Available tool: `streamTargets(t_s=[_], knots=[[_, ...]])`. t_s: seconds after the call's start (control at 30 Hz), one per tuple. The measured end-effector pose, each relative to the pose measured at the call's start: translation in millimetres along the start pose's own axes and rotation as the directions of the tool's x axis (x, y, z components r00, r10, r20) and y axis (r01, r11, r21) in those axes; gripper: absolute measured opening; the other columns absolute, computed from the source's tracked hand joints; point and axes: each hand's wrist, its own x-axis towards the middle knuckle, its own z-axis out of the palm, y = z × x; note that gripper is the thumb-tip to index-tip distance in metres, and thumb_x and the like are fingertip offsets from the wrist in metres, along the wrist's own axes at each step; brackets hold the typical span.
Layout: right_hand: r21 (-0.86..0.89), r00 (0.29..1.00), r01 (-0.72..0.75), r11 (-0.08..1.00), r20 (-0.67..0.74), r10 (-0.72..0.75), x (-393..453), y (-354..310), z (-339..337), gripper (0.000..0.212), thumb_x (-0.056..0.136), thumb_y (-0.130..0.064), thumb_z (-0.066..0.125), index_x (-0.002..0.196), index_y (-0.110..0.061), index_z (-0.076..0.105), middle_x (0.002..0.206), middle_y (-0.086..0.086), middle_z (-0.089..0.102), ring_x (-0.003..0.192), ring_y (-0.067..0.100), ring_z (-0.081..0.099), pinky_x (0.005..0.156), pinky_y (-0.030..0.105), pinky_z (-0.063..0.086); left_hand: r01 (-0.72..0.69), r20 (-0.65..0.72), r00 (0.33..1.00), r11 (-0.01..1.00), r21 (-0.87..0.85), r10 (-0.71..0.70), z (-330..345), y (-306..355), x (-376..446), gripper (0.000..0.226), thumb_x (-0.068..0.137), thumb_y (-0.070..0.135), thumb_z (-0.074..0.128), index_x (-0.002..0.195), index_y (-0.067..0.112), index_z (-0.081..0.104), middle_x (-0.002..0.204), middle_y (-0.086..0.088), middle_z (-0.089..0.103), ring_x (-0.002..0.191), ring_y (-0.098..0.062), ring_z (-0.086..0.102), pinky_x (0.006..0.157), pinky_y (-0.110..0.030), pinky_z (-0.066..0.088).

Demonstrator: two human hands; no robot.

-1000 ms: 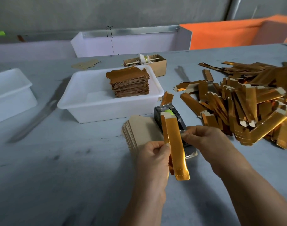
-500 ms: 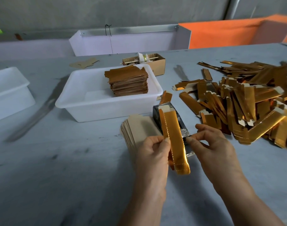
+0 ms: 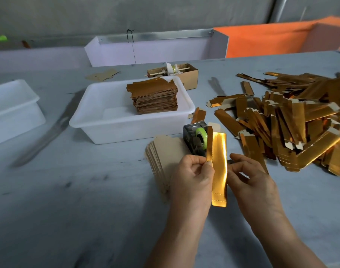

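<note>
A long gold foil card strip [image 3: 219, 167], folded lengthwise, stands upright between my hands. My left hand [image 3: 192, 180] pinches its left edge with thumb and forefinger. My right hand [image 3: 250, 176] is curled at the strip's right edge, thumb tip against it; whether it pinches anything is unclear. Just behind the strip sits a dark tape dispenser [image 3: 192, 140] with a green roll [image 3: 202, 136]. A stack of beige card blanks [image 3: 165, 151] lies partly under my left hand.
A white tub [image 3: 99, 120] holds a stack of brown-gold flat blanks [image 3: 155, 95]. A big loose pile of gold strips [image 3: 291, 120] covers the table's right side. Another white tub [image 3: 10, 105] is at far left, and a small cardboard box [image 3: 190, 76] behind.
My right hand left the dispenser's cutter and came to the strip's right edge. The strip turned more upright and shifted right, uncovering the green roll.
</note>
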Motion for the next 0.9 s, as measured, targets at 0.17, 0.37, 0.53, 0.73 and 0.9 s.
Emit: streamTargets(t_s=[0.17, 0.37, 0.53, 0.73, 0.9], knots=[[-0.52, 0.961, 0.236, 0.821, -0.001, -0.277, 3.4, -6.3, 0.2, 0.008, 0.076, -0.001, 0.071, 0.083, -0.002, 0.071, 0.118, 0.015, 0.06, 0.11, 0.035, 0.052, 0.082, 0.036, 0.046, 0.016, -0.004, 1.0, 0.998, 0.068, -0.016, -1.2, 2.4, 1.5, 0.006, 0.093, 0.022, 0.06, 0.096, 0.019, 0.064, 0.085, 0.006, 0.073, 0.073, -0.01, 0.068, 0.06, -0.022, 0.051], [-0.187, 0.989, 0.099, 0.977, -0.086, -0.116, -4.7, -10.3, -17.7, 0.007, 0.089, -0.016, 0.059, 0.082, -0.016, 0.06, 0.105, -0.001, 0.057, 0.097, 0.02, 0.057, 0.07, 0.02, 0.042, 0.065, 0.029, 0.997, 0.994, 0.085, -0.068, -7.6, 9.1, 1.5, 0.006, 0.091, 0.024, 0.062, 0.095, 0.021, 0.066, 0.081, 0.007, 0.072, 0.069, -0.008, 0.067, 0.056, -0.02, 0.051], [0.29, 0.973, -0.136, 0.947, 0.221, 0.072, -3.2, -29.1, -46.8, 0.012, 0.084, -0.019, 0.059, 0.077, -0.023, 0.068, 0.074, -0.005, 0.067, 0.071, 0.01, 0.063, 0.069, 0.029, 0.049, 0.186, 0.08, 0.981, 0.972, -0.147, -0.175, -9.7, 14.8, -2.6, 0.008, 0.09, 0.005, 0.062, 0.084, 0.01, 0.065, 0.077, -0.007, 0.072, 0.058, -0.012, 0.068, 0.055, -0.023, 0.054], [0.255, 0.927, 0.072, 0.964, 0.34, -0.159, -3.2, -43.1, -46.9, 0.023, 0.065, -0.034, 0.055, 0.074, -0.024, 0.073, 0.075, -0.009, 0.069, 0.073, 0.0, 0.061, 0.057, 0.008, 0.046, 0.226, 0.128, 0.971, 0.944, -0.242, -0.2, -13.7, 15.6, -7.1, 0.002, 0.088, 0.004, 0.065, 0.089, 0.005, 0.066, 0.077, -0.007, 0.075, 0.071, -0.019, 0.074, 0.066, -0.025, 0.059], [0.19, 0.911, 0.178, 0.965, 0.338, -0.235, -0.5, -42.8, -42.0, 0.018, 0.077, -0.022, 0.058, 0.087, -0.031, 0.07, 0.08, -0.017, 0.068, 0.077, -0.007, 0.059, 0.062, 0.004, 0.044, 0.231, 0.139, 0.97, 0.94, -0.253, -0.201, -16.6, 18.2, -9.3, 0.002, 0.088, 0.003, 0.065, 0.089, 0.003, 0.066, 0.078, -0.008, 0.075, 0.071, -0.019, 0.074, 0.062, -0.022, 0.057]])
